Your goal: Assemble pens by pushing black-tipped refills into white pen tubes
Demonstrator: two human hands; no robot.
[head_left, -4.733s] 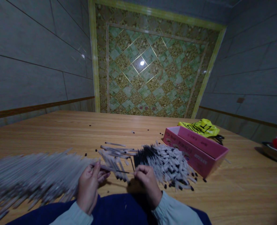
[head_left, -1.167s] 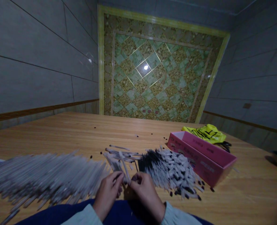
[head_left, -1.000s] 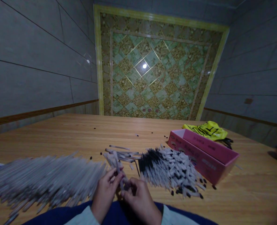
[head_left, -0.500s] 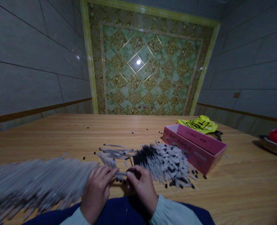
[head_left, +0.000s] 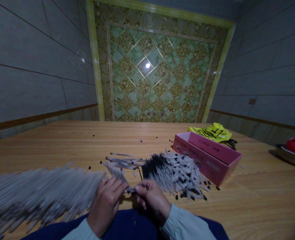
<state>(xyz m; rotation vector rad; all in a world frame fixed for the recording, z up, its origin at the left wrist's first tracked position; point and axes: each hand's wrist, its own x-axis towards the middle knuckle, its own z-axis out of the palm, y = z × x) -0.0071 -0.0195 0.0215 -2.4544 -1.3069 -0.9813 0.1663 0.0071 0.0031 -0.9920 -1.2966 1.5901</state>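
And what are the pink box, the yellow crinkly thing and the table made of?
The box looks like smooth printed card: it has thin, flat walls and crisp edges. The yellow thing seems to be thin, slightly shiny plastic, because it's all crumpled. The table looks like smooth wood, with grain lines, but it might just be a wood-pattern coating.

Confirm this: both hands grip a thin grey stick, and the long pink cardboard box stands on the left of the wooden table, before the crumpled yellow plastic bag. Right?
Wrong side: the head view shows the pink box on the right of the table, before the yellow bag. The left hand and right hand do grip the stick.
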